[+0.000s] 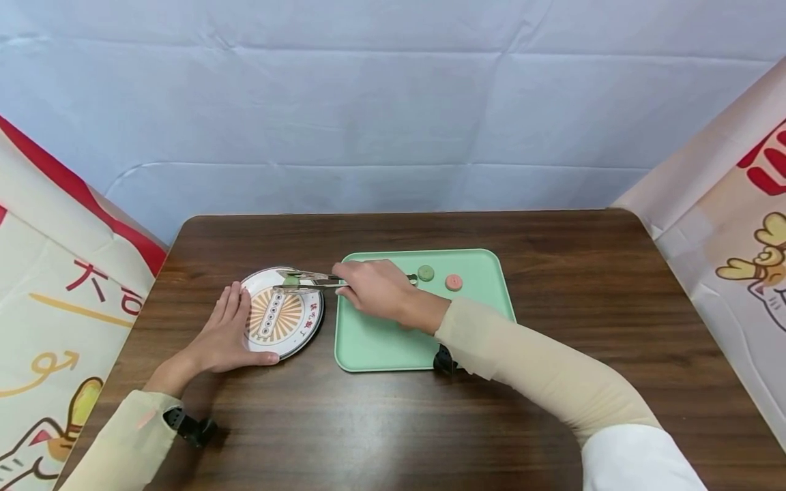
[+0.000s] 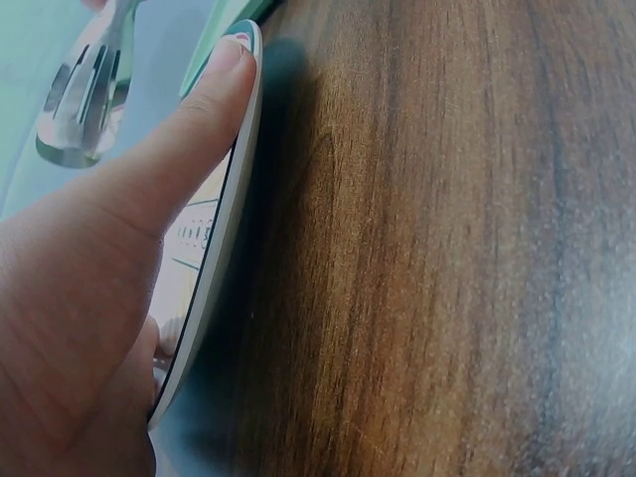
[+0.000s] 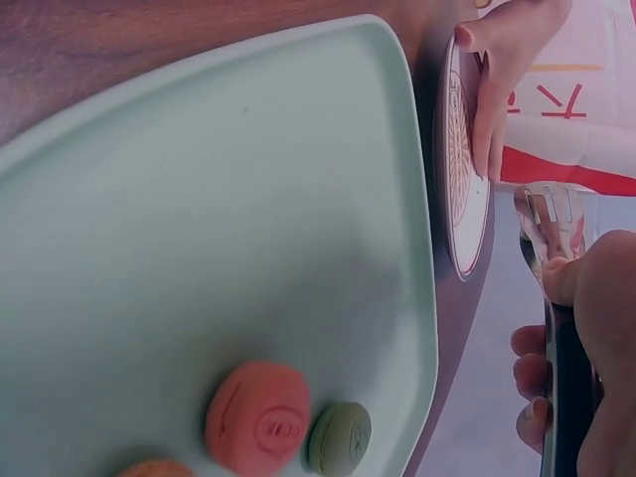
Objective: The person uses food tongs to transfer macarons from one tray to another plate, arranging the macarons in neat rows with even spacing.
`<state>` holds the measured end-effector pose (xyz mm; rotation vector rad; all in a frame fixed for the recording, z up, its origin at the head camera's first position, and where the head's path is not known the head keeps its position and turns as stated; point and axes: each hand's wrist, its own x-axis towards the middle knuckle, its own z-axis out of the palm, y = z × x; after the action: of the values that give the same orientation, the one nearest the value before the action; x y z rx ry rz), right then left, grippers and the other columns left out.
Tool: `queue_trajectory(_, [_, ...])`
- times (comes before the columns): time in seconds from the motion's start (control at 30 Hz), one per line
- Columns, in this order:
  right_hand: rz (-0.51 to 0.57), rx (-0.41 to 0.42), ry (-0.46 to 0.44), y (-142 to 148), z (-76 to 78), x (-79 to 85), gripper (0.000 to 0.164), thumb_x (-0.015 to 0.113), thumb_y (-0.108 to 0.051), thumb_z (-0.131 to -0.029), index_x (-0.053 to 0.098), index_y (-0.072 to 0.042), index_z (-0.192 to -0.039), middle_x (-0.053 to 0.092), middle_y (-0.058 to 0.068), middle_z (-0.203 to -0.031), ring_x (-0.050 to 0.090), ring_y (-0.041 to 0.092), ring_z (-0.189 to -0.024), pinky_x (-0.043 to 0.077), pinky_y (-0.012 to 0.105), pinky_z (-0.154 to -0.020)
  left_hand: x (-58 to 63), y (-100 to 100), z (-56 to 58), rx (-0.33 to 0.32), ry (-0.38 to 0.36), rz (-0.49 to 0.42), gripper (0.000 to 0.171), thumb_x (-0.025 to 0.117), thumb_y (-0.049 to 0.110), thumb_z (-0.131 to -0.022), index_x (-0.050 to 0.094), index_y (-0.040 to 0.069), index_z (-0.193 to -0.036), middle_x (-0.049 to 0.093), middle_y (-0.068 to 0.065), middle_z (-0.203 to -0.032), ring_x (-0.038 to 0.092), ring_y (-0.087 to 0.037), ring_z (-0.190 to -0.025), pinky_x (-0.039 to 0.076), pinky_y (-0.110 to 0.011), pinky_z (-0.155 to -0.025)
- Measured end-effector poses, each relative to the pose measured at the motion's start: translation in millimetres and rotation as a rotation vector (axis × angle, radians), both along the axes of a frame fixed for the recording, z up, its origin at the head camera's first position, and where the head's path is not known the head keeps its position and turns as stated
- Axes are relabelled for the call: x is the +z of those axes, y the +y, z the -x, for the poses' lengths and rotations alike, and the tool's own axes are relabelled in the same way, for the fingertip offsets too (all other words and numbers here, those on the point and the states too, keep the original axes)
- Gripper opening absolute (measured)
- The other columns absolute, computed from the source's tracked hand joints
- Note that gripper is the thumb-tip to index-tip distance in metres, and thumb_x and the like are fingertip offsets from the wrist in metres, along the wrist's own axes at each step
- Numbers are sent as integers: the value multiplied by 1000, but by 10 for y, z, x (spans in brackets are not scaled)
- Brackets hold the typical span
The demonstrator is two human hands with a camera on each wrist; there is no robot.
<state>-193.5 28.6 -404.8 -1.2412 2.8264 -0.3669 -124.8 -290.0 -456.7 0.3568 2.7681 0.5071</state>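
Note:
My right hand (image 1: 377,290) grips metal tongs (image 3: 553,229) with slotted ends, reaching left over a round white plate (image 1: 254,327) printed with an orange sunburst. A small green piece (image 1: 291,280) shows between the tong ends, over the plate's far part. My left hand (image 1: 230,334) rests against the plate's left and near side, its fingers extended along the rim and the thumb (image 2: 204,109) straight on the near edge. On a light green tray (image 1: 393,348) lie a green macaron-like piece (image 1: 426,273) and a pink one (image 1: 454,282).
An orange piece (image 3: 157,469) shows at the bottom edge of the right wrist view, on the tray. The tray stands just right of the plate on a dark wooden table (image 1: 583,307). Pale cloth (image 1: 393,123) hangs behind, with printed cloths at both sides.

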Motion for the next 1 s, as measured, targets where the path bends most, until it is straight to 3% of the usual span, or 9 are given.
queue_trajectory(1.0, [-113, -44, 15, -468, 117, -114, 24, 58, -32, -105, 62, -17, -123, 66, -4, -99, 66, 12, -80, 53, 35, -63, 8, 10, -1, 3, -19, -8, 142, 80, 68, -72, 3, -18, -155, -14, -34, -163, -11, -49, -151, 10, -67, -118])
